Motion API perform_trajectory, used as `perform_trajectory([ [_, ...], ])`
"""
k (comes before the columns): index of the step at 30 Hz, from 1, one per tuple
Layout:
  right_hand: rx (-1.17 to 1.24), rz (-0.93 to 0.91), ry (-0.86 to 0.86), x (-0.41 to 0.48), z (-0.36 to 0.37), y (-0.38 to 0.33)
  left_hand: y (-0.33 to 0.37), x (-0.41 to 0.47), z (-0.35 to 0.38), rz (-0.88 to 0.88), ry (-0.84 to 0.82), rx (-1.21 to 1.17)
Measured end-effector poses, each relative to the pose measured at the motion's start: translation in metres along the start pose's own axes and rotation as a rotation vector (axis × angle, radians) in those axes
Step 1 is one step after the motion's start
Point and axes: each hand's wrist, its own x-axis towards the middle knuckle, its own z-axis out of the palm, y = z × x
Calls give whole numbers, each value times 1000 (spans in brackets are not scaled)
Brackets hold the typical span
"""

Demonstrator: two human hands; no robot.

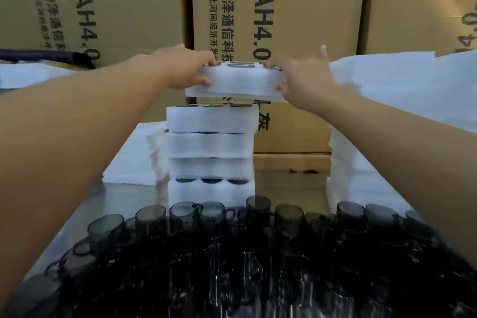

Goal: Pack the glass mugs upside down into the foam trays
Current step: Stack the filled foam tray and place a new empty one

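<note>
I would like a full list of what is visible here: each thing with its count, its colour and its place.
Rectangular foam tray: one, white, held in the air above the stack.
Stacked foam trays: four, white, table centre, dark glass showing between layers.
Smoky glass mugs: too many to count, dark grey, crowded on the near table.
Foam sheet piles: several, white, left and right of the stack.
Printed cardboard boxes: at least three, brown, behind the table.
Left hand: grips the held tray's left end.
Right hand: grips its right end.

Both arms stretched forward; left hand (192,70) and right hand (304,80) grip foam tray (232,82) ends, one right finger raised.
</note>
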Motion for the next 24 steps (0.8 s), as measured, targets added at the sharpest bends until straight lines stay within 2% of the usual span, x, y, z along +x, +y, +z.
perform_trajectory([
  [3, -52, 31, -26, 37, 31, -16, -21, 34, 23, -101, -15, 37],
  [8, -15, -74, -21, 70, 66, -56, -64, 49, 61, -217, -36, 100],
  [13, 23, -98, -45, 66, 86, -59, -62, 42, 98, -176, -16, -119],
  [18, 148, -156, -190, 51, 76, -39, -63, 22, 100, -249, -77, -41],
  [22, -15, -218, -265, 29, 56, -23, -48, 0, 79, -253, -116, 64],
  [24, -159, -220, -233, 20, 40, -10, -35, -10, 60, -218, -137, 85],
])
